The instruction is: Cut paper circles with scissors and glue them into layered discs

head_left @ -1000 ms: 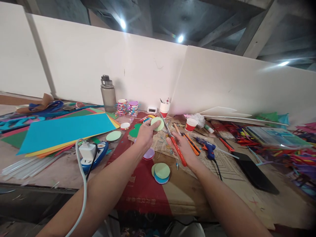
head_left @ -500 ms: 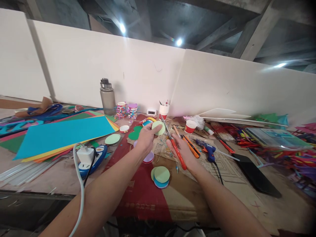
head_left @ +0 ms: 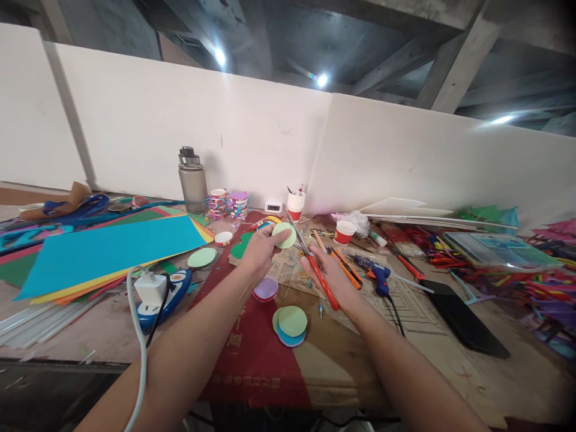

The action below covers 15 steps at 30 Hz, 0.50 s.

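Left hand (head_left: 260, 251) pinches a pale green round paper disc (head_left: 284, 235) above the table, right hand (head_left: 327, 273) grips red-handled scissors (head_left: 314, 264) just beside it; best to keep blades tight along the disc's edge.

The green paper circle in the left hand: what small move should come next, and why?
Probably bring the scissors in the right hand to the edge of the green paper circle. The left hand holds it up by its lower edge, and the blades point towards it but seem not to touch it.
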Tool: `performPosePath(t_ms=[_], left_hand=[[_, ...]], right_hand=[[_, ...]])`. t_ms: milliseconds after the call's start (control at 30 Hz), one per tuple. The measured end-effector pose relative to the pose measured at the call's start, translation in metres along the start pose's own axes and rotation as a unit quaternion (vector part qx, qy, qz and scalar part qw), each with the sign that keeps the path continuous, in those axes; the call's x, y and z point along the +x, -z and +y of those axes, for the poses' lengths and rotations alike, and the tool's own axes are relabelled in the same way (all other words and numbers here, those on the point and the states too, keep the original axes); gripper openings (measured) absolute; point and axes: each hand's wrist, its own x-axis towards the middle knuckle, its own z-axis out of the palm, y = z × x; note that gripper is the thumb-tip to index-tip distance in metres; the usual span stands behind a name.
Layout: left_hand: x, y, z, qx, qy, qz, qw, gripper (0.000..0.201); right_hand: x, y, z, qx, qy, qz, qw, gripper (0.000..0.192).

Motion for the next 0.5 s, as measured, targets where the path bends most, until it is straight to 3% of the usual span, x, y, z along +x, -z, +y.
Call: performPosePath(t_ms=[500], left_hand=[[-0.0003, 0.0006, -0.0005, 0.044, 0.004, -0.018, 0.999, 0.035]], right_hand=[[0.0003, 0.0006, -0.0001, -0.015, 0.020, 0.003, 1.000, 0.022]])
